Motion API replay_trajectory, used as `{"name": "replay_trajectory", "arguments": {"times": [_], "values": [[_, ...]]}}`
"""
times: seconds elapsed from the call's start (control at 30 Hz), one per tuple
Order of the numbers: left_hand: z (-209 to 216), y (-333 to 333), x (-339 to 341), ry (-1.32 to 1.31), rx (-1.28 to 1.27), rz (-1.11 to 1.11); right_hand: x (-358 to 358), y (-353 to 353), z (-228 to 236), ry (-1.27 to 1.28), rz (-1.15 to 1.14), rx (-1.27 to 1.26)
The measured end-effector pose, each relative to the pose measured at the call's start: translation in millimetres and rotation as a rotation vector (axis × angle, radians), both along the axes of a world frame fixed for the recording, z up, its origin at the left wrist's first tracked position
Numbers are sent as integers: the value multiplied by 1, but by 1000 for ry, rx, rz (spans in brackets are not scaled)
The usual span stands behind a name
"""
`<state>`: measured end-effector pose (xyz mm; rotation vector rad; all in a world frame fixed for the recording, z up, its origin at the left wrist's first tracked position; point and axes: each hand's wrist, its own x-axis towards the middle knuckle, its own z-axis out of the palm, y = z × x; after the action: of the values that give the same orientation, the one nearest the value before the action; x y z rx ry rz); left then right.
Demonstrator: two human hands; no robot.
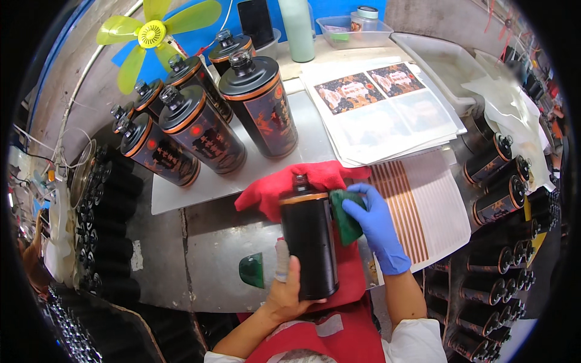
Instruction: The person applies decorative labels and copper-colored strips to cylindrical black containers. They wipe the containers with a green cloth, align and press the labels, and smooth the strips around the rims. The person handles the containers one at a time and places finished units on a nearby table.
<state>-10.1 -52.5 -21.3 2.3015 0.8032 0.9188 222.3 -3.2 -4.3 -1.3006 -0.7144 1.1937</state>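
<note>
A black cylindrical bottle (308, 248) with an orange band round its shoulder and a short neck stands near the table's front edge, over a red cloth (351, 266). My left hand (287, 293), one finger wrapped in pale tape, grips the bottle low on its left side. In a blue glove, my right hand (372, 221) pinches a dark green flat scraper (347, 216) against the bottle's upper right side. Another green piece with a rounded edge (251, 270) lies on the metal table left of the bottle.
Several decorated black bottles (203, 130) stand on a pale board at the back left, before a green fan (151, 34). Printed sheets (369, 109) and a striped sheet (417, 212) lie to the right. More bottles (499, 202) crowd the right side; dark ones (112, 224) line the left.
</note>
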Motion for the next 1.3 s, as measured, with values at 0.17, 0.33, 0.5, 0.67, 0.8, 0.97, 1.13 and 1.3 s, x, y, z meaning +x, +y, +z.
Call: {"name": "replay_trajectory", "arguments": {"times": [0.17,0.33,0.5,0.67,0.8,0.97,1.13,1.3], "values": [[-9,-8,-14,-52,-270,23,30,-44,11,132,-99,-31],[-14,-7,-24,-420,-235,236,90,-125,-3,20,-562,-180],[24,13,-36,-1022,-909,100,101,-194,-41,-233,-811,-381],[57,14,-37,-1297,-1112,-57,95,-194,-81,-142,-834,-532],[42,19,-49,-1203,-1083,-186,98,-192,-83,-148,-804,-320],[9,-2,-34,-663,-571,33,112,-222,-60,-100,-539,-501],[23,-9,-8,63,-168,110,94,-220,-12,31,-476,-469],[2,-4,-5,-56,-247,24,79,-199,43,-316,-360,-227]]}}
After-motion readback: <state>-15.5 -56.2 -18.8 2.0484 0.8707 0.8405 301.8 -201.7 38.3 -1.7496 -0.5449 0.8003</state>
